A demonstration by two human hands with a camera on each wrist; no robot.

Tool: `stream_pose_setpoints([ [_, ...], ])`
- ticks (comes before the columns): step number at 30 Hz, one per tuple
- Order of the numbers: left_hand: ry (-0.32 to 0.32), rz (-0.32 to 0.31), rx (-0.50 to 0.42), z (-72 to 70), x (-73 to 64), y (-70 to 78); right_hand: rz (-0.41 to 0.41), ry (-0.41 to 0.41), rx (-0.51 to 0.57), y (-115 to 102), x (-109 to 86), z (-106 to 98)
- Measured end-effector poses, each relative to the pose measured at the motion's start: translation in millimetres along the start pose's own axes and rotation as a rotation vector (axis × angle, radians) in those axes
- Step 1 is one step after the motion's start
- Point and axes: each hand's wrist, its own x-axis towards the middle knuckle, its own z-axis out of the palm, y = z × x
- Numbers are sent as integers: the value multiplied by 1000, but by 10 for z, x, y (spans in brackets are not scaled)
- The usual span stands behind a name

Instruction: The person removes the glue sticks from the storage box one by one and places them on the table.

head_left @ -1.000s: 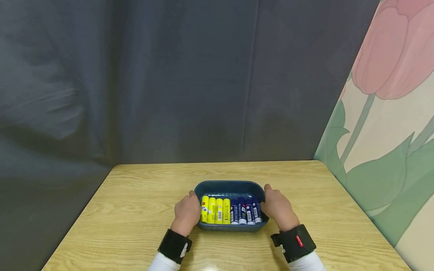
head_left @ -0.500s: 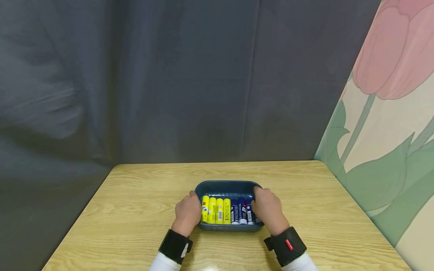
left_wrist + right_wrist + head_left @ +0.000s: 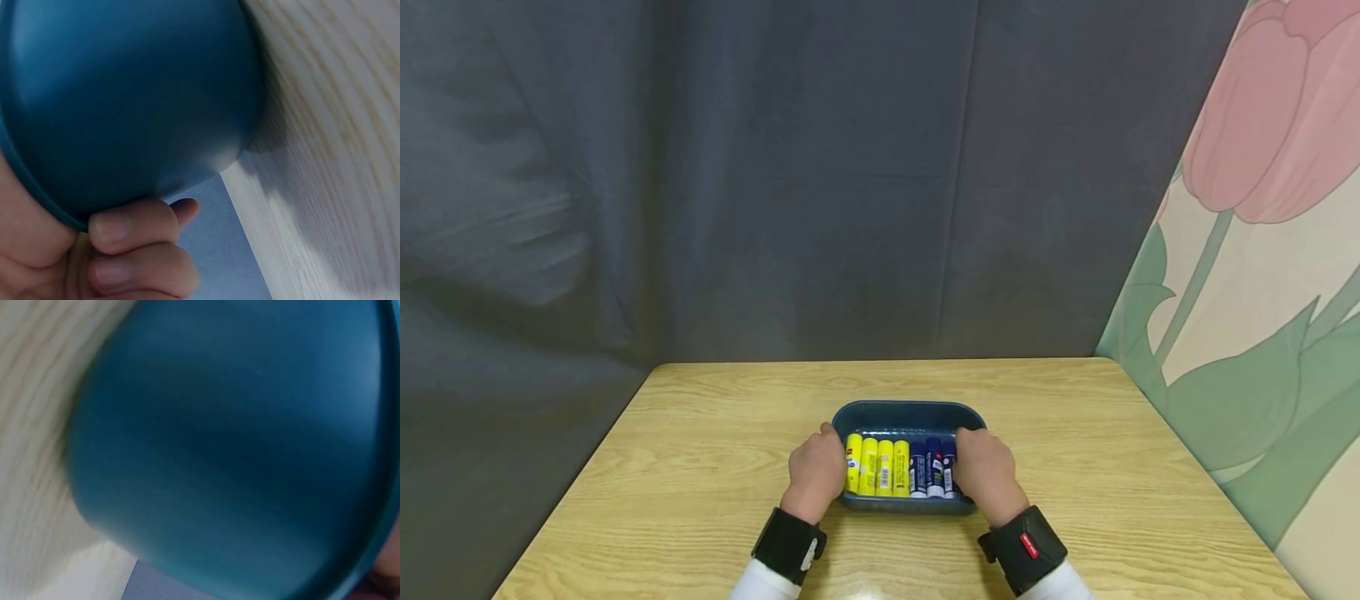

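We see both hands curled at opposite ends of a dark-blue, glossy, rounded rectangular tray [image 3: 906, 410], which sits between them. Left hand [image 3: 816, 468] pinches the tray's end: in the left wrist view the bent fingers [image 3: 133, 225] press the outer wall just under the rim. Right hand [image 3: 987, 472] is curled over the other end, gripping the rim; in the right wrist view we only get a sliver of it past the rim, so we can't tell how its fingertips sit.

Inside, in one side-by-side row between the hands: four yellow cylindrical sticks with printed labels [image 3: 884, 467] nearest the left hand, then dark-blue cylindrical sticks with white ends [image 3: 934, 467] nearest the right hand. We count three blue ones, the last partly covered by the right hand. All have their long sides running away from the person.

Below the hands, pale wood-grain bench [image 3: 715, 450]; we see shadow along the tray's base in the left wrist view. Behind both wrists, black strap cuffs [image 3: 786, 546], the right one with a small red rectangular tag [image 3: 1029, 546], then white sleeves [image 3: 763, 583]. Beyond the hands, dark-grey cloth curtain [image 3: 820, 167]; far off the right hand's side, cream panel with a pink tulip and green leaves [image 3: 1247, 125]
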Motion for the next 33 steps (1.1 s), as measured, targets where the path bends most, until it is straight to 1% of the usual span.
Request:
stream_pose_setpoints([
  [4,-4,-10,-6,-17,-15,-1,-49,-42,-90,-26,-4,15],
  [9,-5,-14,13,-19,-19,5,-53,-98,-150,-61,6,19],
  [14,-12,-22,11,-24,-12,3,-39,-146,-141,-71,40,57],
  [18,-5,-15,8,-30,-7,-11,-28,-165,-137,-83,46,83],
  [25,-14,-19,3,-21,-39,-16,-4,-219,-138,-95,25,85],
  [28,-22,-27,-10,-23,-51,-2,-1,-232,-140,-86,27,80],
  [33,-13,-29,-26,-38,-46,31,6,-237,-140,-61,48,74],
])
